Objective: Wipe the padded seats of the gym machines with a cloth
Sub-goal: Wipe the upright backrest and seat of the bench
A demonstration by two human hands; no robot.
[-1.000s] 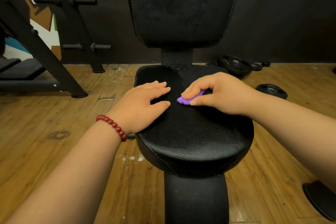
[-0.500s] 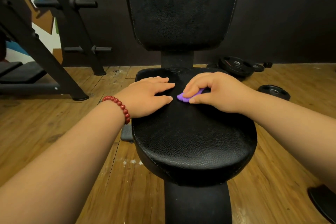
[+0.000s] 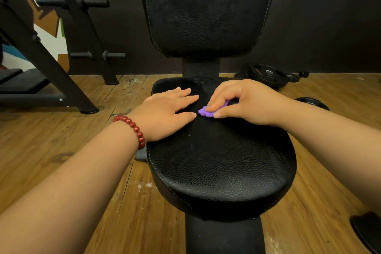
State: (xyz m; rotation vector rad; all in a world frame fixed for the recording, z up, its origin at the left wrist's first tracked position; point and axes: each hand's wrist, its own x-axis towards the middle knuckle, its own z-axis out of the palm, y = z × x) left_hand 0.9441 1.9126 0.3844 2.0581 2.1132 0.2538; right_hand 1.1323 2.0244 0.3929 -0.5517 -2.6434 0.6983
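A black padded seat (image 3: 220, 163) of a gym machine fills the middle of the view, with its upright back pad (image 3: 206, 10) behind it. My right hand (image 3: 245, 102) pinches a small purple cloth (image 3: 205, 112) and holds it against the far part of the seat. Most of the cloth is hidden under my fingers. My left hand (image 3: 167, 111), with a red bead bracelet at the wrist, rests flat on the seat's left side, its fingertips close to the cloth.
Black weight plates (image 3: 268, 75) lie on the wooden floor (image 3: 51, 142) at the back right, and another plate (image 3: 312, 103) lies nearer. A black metal rack frame (image 3: 68, 47) with pegs stands at the left. A dark pad edge (image 3: 369, 231) shows at the lower right.
Both hands have slid a little toward the back of the seat, my right hand taking the purple cloth with it. The view has moved slightly closer.
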